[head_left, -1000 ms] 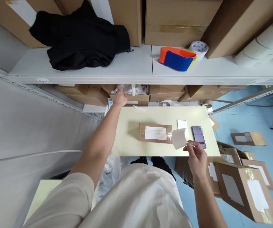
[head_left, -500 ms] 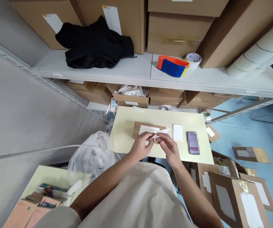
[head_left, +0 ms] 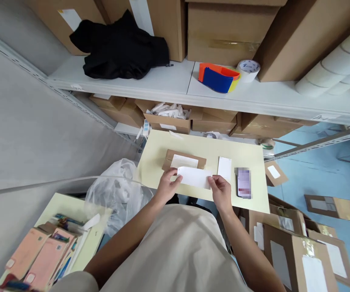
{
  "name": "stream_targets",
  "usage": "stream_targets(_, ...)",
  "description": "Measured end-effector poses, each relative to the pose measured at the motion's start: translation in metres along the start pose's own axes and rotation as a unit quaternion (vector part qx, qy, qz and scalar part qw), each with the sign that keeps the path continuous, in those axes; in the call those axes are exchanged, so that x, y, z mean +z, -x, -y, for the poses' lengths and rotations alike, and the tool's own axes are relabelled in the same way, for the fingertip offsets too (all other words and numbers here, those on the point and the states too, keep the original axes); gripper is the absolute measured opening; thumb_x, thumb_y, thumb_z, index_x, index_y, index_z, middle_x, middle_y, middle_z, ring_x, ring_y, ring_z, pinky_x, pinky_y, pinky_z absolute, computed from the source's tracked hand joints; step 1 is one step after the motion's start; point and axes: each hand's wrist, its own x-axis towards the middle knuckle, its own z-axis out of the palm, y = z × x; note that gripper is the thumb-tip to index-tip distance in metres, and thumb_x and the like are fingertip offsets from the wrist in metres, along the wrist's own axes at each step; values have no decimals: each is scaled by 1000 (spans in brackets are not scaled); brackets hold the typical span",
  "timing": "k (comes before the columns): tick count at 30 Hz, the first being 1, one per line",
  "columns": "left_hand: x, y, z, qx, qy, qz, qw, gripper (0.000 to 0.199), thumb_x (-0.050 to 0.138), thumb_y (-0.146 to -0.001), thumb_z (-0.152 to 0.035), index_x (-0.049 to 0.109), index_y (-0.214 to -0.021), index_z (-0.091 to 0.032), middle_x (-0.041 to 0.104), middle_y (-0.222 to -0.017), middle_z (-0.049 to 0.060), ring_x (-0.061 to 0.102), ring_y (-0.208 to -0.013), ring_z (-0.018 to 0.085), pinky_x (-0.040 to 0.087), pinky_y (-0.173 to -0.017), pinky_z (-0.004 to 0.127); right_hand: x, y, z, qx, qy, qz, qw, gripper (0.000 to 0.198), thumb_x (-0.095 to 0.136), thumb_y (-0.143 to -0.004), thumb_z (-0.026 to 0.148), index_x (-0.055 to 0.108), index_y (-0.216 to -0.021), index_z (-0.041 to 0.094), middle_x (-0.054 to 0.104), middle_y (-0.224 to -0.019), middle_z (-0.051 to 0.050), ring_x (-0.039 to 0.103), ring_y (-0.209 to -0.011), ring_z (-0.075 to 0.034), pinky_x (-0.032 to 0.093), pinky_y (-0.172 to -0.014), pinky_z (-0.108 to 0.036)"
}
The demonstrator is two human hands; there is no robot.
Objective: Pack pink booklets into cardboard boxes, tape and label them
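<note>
The person holds a white sheet [head_left: 194,177] with both hands, stretched almost flat above the near part of the pale yellow desk [head_left: 150,160]. The left hand [head_left: 166,187] pinches it at the left end, between thumb and fingers. The right hand [head_left: 221,191] does the same at the right end; both are closed on the paper.

Just behind the sheet, a small brown carton [head_left: 166,159] lies on the desk, with a white label [head_left: 183,162] on its top. The sheet hides a part of its near edge, but whether the two are touching, I cannot tell. To the right of the carton lies a white card [head_left: 224,167], quite near to the right hand, and after it a phone [head_left: 243,184], whose screen is partly blurred.

Behind the desk, under the grey shelf [head_left: 175,90], an open box [head_left: 170,122] is filled with white pieces [head_left: 170,110]. On the shelf itself I see a black garment [head_left: 123,50], some coloured bands [head_left: 219,78] and a roll of tape [head_left: 248,71]. At the person's left side there is a clear plastic bag [head_left: 117,190], and near it some pink boxes [head_left: 25,247]. More cartons [head_left: 303,259] stand at the right.
</note>
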Motion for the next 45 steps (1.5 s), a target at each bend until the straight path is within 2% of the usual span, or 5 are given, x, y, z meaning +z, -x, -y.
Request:
stream_targets(6,-12,-10,21,-39,16,-35,999,42,67,-70,-30,61,-110,-16,65,-78,2,57,-62,10,47,-62,24,10,-7,-18,36,4,15,999,35,61,-77,52,63,-74,17,58,-63,0,48,-58,-12,39,-56,-26)
stream_targets(13,-27,-66,33,-20,-32,-93,995,50,70,-65,-23,54,-112,-18,59,-100,4,54,-58,4,47,-59,21,38,-43,-32,85,105,-15,991,51,64,-72,49,53,-111,18,64,-65,0,59,-59,-18,44,-58,-30)
stream_targets(19,-34,-96,42,-5,-96,-63,993,49,68,-67,-17,50,-113,-19,58,-101,3,54,-57,4,50,-62,22,54,-65,-35,92,221,-47,970,37,56,-75,48,49,-101,23,63,-63,2,59,-59,-19,39,-54,-28)
stream_targets(34,-42,-110,55,14,-209,6,978,52,64,-71,-17,45,-120,-18,58,-105,6,56,-53,6,53,-61,26,65,-69,-31,140,372,-55,916,24,57,-77,39,50,-96,25,69,-73,1,63,-70,-20,41,-60,-28)
stream_targets(45,-46,-105,44,47,-351,41,934,57,64,-73,-20,41,-125,-18,60,-106,8,65,-79,19,52,-76,34,70,-66,-22,161,481,-12,862,27,55,-81,36,49,-105,24,70,-84,-3,64,-79,-23,41,-63,-31)
